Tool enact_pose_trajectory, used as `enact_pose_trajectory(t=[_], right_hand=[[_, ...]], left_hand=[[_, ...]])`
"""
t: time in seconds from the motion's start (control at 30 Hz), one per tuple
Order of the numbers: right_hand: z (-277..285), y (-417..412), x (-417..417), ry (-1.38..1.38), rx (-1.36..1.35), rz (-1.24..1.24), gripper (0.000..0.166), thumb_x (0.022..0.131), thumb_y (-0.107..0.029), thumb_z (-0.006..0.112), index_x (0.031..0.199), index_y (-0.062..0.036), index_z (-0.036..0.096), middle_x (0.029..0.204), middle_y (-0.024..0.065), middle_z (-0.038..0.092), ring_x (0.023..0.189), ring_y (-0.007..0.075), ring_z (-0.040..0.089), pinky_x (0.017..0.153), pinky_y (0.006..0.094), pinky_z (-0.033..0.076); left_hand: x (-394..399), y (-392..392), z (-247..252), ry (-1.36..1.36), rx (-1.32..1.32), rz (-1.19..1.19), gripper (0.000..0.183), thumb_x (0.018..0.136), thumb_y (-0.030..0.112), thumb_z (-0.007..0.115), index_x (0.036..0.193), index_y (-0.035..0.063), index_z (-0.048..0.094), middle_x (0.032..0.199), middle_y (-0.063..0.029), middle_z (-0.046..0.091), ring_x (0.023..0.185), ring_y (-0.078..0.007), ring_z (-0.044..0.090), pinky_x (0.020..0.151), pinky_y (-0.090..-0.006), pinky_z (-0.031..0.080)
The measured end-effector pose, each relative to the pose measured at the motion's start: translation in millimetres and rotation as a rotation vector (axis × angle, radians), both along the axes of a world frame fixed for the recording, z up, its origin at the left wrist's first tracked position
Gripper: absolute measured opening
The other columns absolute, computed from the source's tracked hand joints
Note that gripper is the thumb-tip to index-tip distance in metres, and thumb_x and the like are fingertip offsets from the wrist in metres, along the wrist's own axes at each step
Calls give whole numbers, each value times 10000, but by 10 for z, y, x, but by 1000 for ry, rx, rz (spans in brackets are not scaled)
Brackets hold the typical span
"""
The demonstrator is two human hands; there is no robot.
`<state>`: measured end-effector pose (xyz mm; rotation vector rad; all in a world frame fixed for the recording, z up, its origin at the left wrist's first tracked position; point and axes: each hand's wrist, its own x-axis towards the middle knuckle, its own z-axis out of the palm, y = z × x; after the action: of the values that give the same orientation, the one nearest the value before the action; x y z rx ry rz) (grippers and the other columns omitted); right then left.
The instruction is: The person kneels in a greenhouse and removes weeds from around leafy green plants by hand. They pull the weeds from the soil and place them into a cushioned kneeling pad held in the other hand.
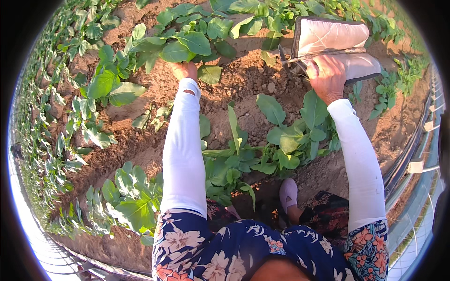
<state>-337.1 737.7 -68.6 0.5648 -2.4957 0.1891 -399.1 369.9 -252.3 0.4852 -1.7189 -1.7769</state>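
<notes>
My left hand (185, 70) reaches in under the broad leaves of a green leafy plant (191, 45). Leaves cover its fingers, so I cannot tell whether they grip a stem. At the upper right, my right hand (327, 75) is curled shut on a pale pink quilted cloth pad (332, 35) with dark edging, folded in two. A thin dark metal tool (284, 60) juts out to the left of that hand, by the pad's edge. Its handle is hidden, and how it is held is unclear. Both forearms wear white sleeves.
Another row of leafy plants (242, 161) grows between my arms, close to my feet. Dry crumbly soil (242, 77) separates the rows. A pink shoe (289, 193) stands at the row's near side. Metal framing with pipes (418, 167) curves along the right rim.
</notes>
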Motion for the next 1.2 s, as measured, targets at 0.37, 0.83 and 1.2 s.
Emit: enact_pose_trajectory(t=[0.37,0.83,1.2], right_hand=[[-30,23,-21,-21,11,14,125,751,-202,607,735,-80,590,711,70,571,729,294,568,704,413,423],[-18,30,-7,-3,31,-3,153,756,-225,594,748,-72,598,743,73,582,751,293,569,720,414,422],[-6,-58,-49,-21,-2,26,155,757,-226,600,753,-71,605,740,71,583,740,295,570,720,415,422]], left_hand=[[-342,445,90,-208,541,-119,396,905,148,558,1282,87,452,1284,-126,492,1093,-290,559,822,-452,539],[-300,130,485,-353,-51,-158,359,891,115,471,1234,14,500,1229,-129,574,1161,-257,506,965,-313,385],[-572,-334,-249,-352,-347,-89,439,948,219,454,1349,49,398,1399,-82,434,1278,-231,400,1035,-315,315]])
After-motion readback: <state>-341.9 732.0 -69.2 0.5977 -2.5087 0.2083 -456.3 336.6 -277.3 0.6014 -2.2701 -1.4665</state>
